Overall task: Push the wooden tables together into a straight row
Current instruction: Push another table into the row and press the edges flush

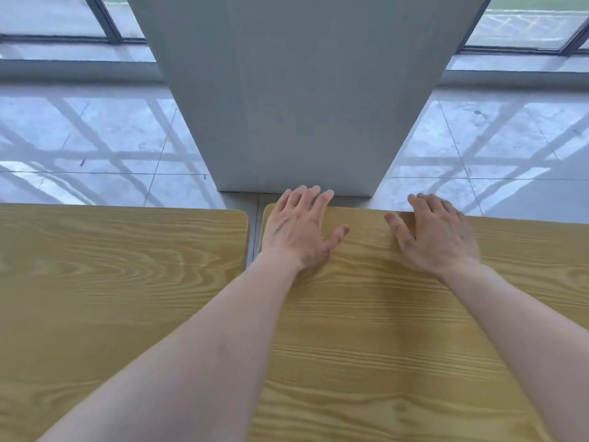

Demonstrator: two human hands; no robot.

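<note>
Two wooden tables stand side by side with a narrow gap between them. The left hand (pixel 298 228) and the right hand (pixel 438 232) lie flat on the right table (pixel 382 330), fingers spread and reaching its far edge, gripping nothing; probably this gives a hold for sliding it sideways. The left table (pixel 111 282) is untouched. The far edges look nearly in line, though the wide lens bends them. A grey pillar (pixel 296 100) stands just behind the right table, so only sideways room is open.
</note>
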